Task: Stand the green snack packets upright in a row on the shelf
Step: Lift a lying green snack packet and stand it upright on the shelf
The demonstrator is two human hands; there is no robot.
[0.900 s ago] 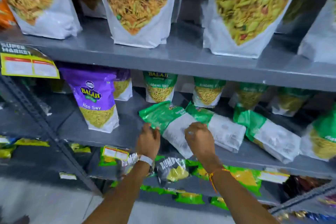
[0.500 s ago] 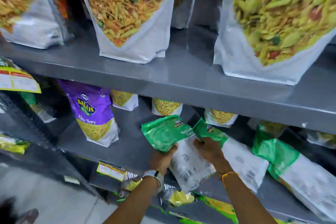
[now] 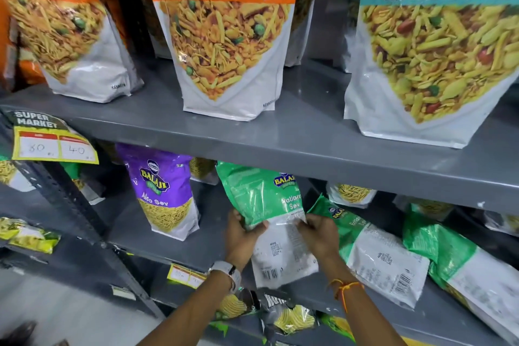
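Observation:
A green and white snack packet (image 3: 264, 196) is raised almost upright over the middle grey shelf (image 3: 179, 250), back side facing me. My left hand (image 3: 241, 236) grips its left edge and my right hand (image 3: 320, 234) grips its right edge. To its right, a second green packet (image 3: 376, 250) lies flat and slanted on the shelf, and a third green packet (image 3: 460, 264) lies flat beyond it. More green packets (image 3: 351, 194) stand upright at the back of the shelf, partly hidden under the upper shelf.
A purple Aloo Sev packet (image 3: 164, 191) stands upright to the left. The upper shelf (image 3: 280, 143) overhangs closely, carrying large orange packets (image 3: 227, 36) and a teal one (image 3: 438, 50). A dark slotted post (image 3: 64, 199) runs diagonally at left. Small packets (image 3: 283, 314) fill the shelf below.
Both hands have lifted the leftmost green packet from lying slanted to nearly upright. The view has come closer to the shelves and tilted up.

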